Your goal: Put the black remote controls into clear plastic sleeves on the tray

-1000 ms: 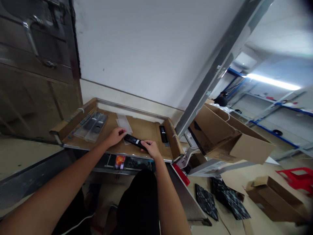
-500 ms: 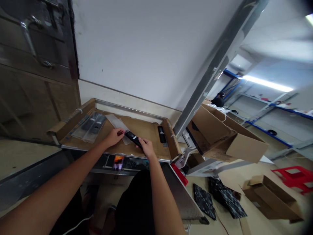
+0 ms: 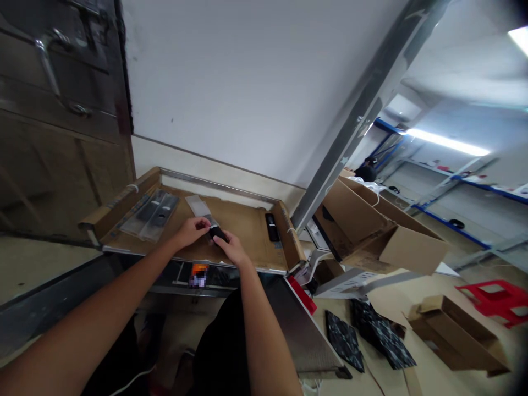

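My left hand (image 3: 194, 231) pinches the mouth of a clear plastic sleeve (image 3: 198, 205), which slants over the cardboard-lined tray. A slim black object with a white label (image 3: 218, 234) sits partly inside that sleeve, its near end outside. My right hand (image 3: 233, 248) is closed on this near end. To the left, flat on the tray, lie similar black objects in clear sleeves (image 3: 152, 215). Another black object with a white band (image 3: 271, 227) rests without a visible sleeve near the tray's right side.
Cardboard edging (image 3: 295, 242) rims the tray (image 3: 247, 217), and a white wall stands behind it. To the right are an open cardboard box (image 3: 363, 220), a smaller box (image 3: 457, 333) and a red plastic stool (image 3: 495, 300). Further back, a person (image 3: 366, 170) is near shelves.
My right hand has moved left, toward my left hand, pushing the black object further into the sleeve. Less of the object shows outside now. My left hand has stayed nearly in place.
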A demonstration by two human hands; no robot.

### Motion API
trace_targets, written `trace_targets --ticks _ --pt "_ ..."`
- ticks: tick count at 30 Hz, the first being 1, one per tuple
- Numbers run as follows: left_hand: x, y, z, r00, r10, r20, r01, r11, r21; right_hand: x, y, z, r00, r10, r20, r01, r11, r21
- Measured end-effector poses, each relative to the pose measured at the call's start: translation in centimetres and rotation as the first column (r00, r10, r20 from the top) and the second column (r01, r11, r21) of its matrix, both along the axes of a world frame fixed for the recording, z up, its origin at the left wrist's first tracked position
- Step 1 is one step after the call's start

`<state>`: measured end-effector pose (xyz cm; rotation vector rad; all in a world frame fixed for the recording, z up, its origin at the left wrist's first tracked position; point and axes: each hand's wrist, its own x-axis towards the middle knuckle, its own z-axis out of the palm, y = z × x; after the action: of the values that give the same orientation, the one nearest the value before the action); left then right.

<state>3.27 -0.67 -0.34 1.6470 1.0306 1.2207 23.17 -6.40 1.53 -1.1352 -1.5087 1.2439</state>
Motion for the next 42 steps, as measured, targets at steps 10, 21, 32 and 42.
trace_targets --ticks 10,21,32,42 --pt "-0.3 -0.8 0.8 0.996 -0.021 0.086 0.028 0.996 -0.087 -0.3 0.0 -0.3 0.997 0.065 -0.048 -0.068 0.996 -0.063" --pt "-0.1 -3.9 2.3 0.953 -0.302 0.018 0.301 0.942 -0.15 -2.2 0.7 -1.6 0.894 -0.275 0.354 0.272 0.96 0.062" --pt "-0.6 -4.8 2.1 0.94 -0.134 0.314 0.249 0.898 -0.362 -2.9 0.1 -1.4 0.831 -0.377 0.409 0.318 0.925 0.207" --pt "1.6 -3.3 2.5 0.895 0.351 0.275 -0.133 0.8 -0.585 -2.1 0.0 -0.8 0.983 -0.158 0.097 0.133 0.965 0.225"
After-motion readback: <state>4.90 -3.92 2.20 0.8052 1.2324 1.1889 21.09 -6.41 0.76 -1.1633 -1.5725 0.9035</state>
